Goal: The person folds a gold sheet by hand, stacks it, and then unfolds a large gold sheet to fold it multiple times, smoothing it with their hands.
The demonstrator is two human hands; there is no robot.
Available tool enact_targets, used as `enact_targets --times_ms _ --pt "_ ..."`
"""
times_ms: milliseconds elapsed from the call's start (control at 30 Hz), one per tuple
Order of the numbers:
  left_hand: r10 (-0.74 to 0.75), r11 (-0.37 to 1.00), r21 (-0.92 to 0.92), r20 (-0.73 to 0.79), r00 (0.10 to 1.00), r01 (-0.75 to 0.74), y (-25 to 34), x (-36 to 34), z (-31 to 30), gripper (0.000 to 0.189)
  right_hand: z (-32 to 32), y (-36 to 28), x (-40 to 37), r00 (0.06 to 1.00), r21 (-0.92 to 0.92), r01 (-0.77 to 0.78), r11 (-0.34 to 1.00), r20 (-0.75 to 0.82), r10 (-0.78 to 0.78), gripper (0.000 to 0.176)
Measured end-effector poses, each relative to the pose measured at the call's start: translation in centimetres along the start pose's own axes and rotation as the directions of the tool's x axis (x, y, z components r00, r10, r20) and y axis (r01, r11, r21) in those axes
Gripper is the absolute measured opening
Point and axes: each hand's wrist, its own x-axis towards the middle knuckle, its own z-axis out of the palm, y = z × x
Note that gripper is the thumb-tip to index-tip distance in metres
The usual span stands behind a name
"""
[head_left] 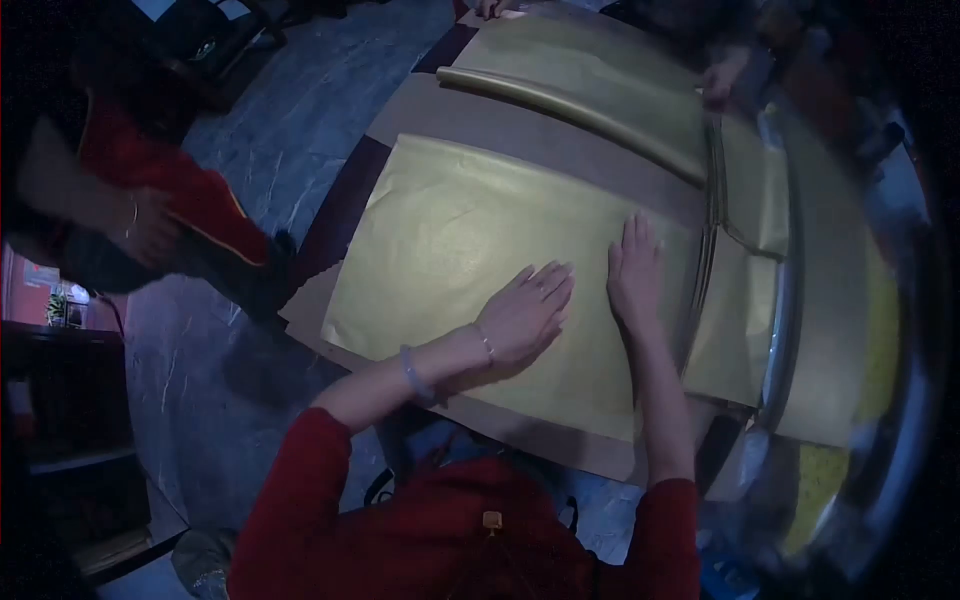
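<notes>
A large sheet of gold-coloured paper (440, 230) lies over brown cardboard (480, 118) on the table in front of me. My left hand (525, 318) rests palm down near the middle of the sheet, fingers stretched out and pointing right. A bracelet and a bangle circle that wrist and forearm. Close to the sheet's right edge, my right hand (635, 270) lies flat, its fingers pointing away from me. Neither hand grips anything. Wrinkles run across the sheet's left part.
Beyond the sheet lies a rolled gold paper edge (570, 115). Folded gold sheets (745, 190) are stacked at the right. Another person's hand (725, 75) is at the far right, and another (490, 8) at the far edge. A person in red and dark clothing (170, 180) is at the left.
</notes>
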Motion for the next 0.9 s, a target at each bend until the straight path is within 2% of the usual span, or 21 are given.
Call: enact_targets --times_ms 33,100,267,300,400,433,567,667,733,767,900 --pt "0.031 0.996 0.082 -0.052 0.998 -0.026 -0.8 2.5 1.0 0.05 -0.3 -0.1 -0.1 0.999 0.035 -0.019 0.999 0.044 0.018 0.05" --pt "0.033 0.994 0.103 -0.11 0.993 -0.022 -2.6 7.2 2.9 0.049 -0.1 0.1 -0.1 0.999 0.023 0.001 1.0 0.036 -0.002 0.05" --pt "0.038 0.98 0.197 -0.078 0.996 -0.022 -5.9 11.6 4.1 0.052 0.3 0.1 0.1 1.0 0.048 -0.017 0.999 0.025 0.016 0.05" --pt "0.036 0.976 0.218 -0.051 0.998 -0.024 -6.4 11.7 3.9 0.052 -0.5 -0.4 0.1 0.995 0.075 -0.067 0.995 0.075 0.062 0.05" --pt "0.011 0.975 0.223 -0.097 0.995 0.01 -8.5 11.7 3.0 0.052 -0.1 -0.2 0.2 0.997 0.105 -0.058 0.993 0.06 0.052 0.05" --pt "-0.013 0.974 0.224 -0.106 0.994 0.036 -9.2 11.5 2.5 0.052 -0.5 -0.1 0.3 0.993 0.054 -0.046 0.997 0.113 0.04 0.05" --pt "-0.091 0.981 0.165 -0.078 0.993 0.102 -12.7 10.2 0.5 0.052 -0.5 -0.4 0.2 0.996 0.028 -0.042 0.999 0.076 0.04 0.05" --pt "-0.133 0.962 0.226 -0.102 0.986 0.153 -15.2 8.7 -1.0 0.052 -0.2 -0.1 0.0 0.998 0.05 -0.042 0.998 0.049 0.04 0.051" --pt "-0.146 0.966 0.192 -0.155 0.977 0.175 -17.0 7.3 -1.9 0.052 0.0 0.0 0.1 0.997 0.058 -0.059 0.997 0.054 0.056 0.051" --pt "-0.199 0.95 0.221 -0.124 0.972 0.222 -17.9 6.9 -2.6 0.052 0.1 0.1 0.1 0.996 0.054 -0.065 0.996 0.063 0.062 0.051" --pt "-0.288 0.902 0.28 -0.177 0.941 0.329 -21.9 4.6 -4.4 0.054 -0.2 0.1 0.2 0.994 0.013 -0.062 0.998 0.089 0.061 0.052"
